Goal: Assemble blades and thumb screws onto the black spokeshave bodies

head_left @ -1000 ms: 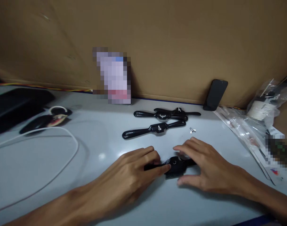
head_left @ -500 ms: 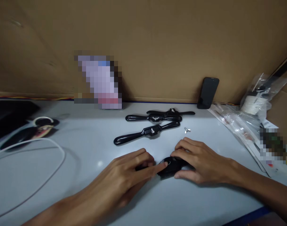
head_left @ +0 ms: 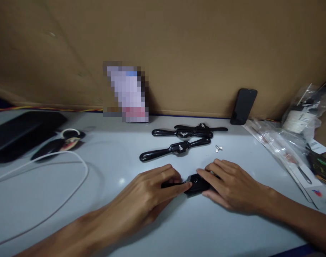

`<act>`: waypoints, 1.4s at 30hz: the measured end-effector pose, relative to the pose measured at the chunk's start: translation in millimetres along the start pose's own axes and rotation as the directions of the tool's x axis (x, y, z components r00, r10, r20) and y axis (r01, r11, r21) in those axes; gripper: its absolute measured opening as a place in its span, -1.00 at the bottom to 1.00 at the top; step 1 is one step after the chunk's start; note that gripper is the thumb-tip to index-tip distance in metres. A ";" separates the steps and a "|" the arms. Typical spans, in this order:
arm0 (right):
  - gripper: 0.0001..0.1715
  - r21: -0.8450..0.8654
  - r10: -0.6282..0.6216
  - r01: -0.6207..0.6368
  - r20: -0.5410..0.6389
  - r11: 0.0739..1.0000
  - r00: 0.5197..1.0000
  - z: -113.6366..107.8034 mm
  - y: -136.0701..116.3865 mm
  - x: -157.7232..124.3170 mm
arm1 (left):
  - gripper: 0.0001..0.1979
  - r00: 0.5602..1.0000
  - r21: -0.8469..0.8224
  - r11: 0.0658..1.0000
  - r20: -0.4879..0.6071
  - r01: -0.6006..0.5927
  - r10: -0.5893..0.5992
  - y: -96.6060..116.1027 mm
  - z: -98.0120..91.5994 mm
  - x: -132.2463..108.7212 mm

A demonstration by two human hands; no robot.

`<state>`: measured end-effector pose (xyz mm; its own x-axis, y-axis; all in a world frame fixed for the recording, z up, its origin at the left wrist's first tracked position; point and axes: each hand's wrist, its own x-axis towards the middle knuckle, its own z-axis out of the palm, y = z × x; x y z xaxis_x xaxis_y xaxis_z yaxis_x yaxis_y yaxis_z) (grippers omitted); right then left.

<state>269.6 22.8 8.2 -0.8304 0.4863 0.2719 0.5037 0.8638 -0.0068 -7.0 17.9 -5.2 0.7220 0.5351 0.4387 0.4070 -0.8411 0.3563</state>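
Both hands hold a black spokeshave (head_left: pixel 197 185) low over the table. My left hand (head_left: pixel 154 191) is closed around its left handle, and the index finger reaches onto the middle body. My right hand (head_left: pixel 229 184) grips the other end, fingers on top and thumb at the near side; that handle is mostly hidden. Beyond the hands lie more spokeshaves: a near one (head_left: pixel 179 147) with a silver wing screw, a middle one (head_left: pixel 183 133) and a far one (head_left: pixel 203 127). A loose silver wing screw (head_left: pixel 218 148) lies above my right hand.
A dark phone (head_left: pixel 243 106) leans on the cardboard wall (head_left: pixel 195 53), left of which stands a blurred-out item (head_left: pixel 129 92). Plastic packets (head_left: pixel 279 153) and a white roll in a bag (head_left: pixel 298 120) are at right. At left are a white cable (head_left: pixel 86 171), a black mouse-like object (head_left: pixel 47 149) and a black case (head_left: pixel 26 130).
The whole view has shifted, so things on the table appear further right. My left index fingertip has moved from the top of the spokeshave's body to its left edge. Both hands keep their hold.
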 end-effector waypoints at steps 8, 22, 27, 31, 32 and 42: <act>-0.73 0.329 0.316 -0.235 -0.219 0.915 0.923 -9.0 28.5 -0.1 | -0.62 0.999 -0.027 0.999 0.028 0.033 -0.032 -1.3 3.1 -3.4; -0.95 0.426 0.578 -0.506 -0.049 0.750 0.815 1.8 44.9 4.8 | -0.55 1.000 0.054 0.998 0.009 -0.022 0.021 2.7 -0.7 3.1; -0.88 0.556 0.555 -0.417 -0.098 0.719 0.826 -8.7 18.4 12.2 | -0.53 0.999 0.082 0.996 -0.011 -0.034 0.035 1.9 3.3 0.2; -0.76 0.544 0.435 -0.297 -0.143 0.785 0.889 -11.1 -6.6 15.5 | -0.58 1.000 0.109 0.994 -0.006 -0.030 0.031 2.7 3.4 0.9; -0.77 0.532 0.402 -0.264 -0.162 0.805 0.901 -10.4 -10.9 15.9 | -0.58 1.000 0.108 0.994 -0.003 -0.028 0.029 3.0 2.9 1.4; -0.54 0.165 0.086 -0.038 -0.290 0.986 0.953 3.6 -15.0 17.3 | -0.66 0.998 0.018 0.998 -0.034 0.058 -0.057 5.0 4.5 3.3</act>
<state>246.8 18.6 9.5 -0.6795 0.4995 0.5374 0.4888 0.8544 -0.1761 -0.1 15.0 -5.7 0.6781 0.5845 0.4456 0.4578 -0.8102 0.3661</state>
